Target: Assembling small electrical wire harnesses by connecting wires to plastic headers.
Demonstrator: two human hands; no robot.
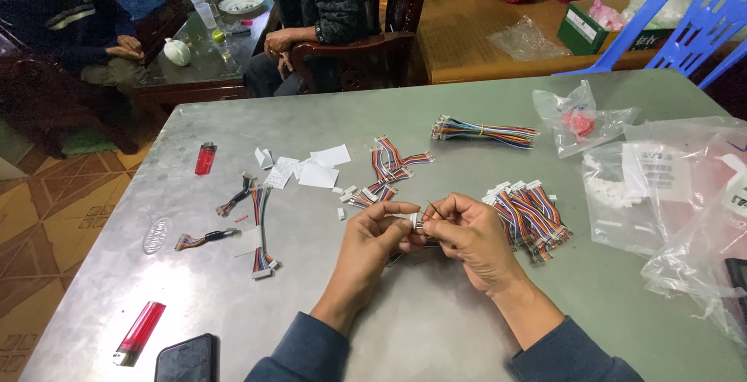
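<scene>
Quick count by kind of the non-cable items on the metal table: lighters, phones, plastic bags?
Red lighters: 2 (lighter by the phone, lighter at the far left)
Black phone: 1
Clear plastic bags: at least 3 (small bag, large bags); overlap hides any more
Total: 6

Two red lighters [141, 333] [205, 158], a black phone [186, 359], paper scraps [318, 174] and clear plastic bags [677, 195] lie on the grey tabletop [436, 110]; a blue chair [685, 20] stands behind.
</scene>
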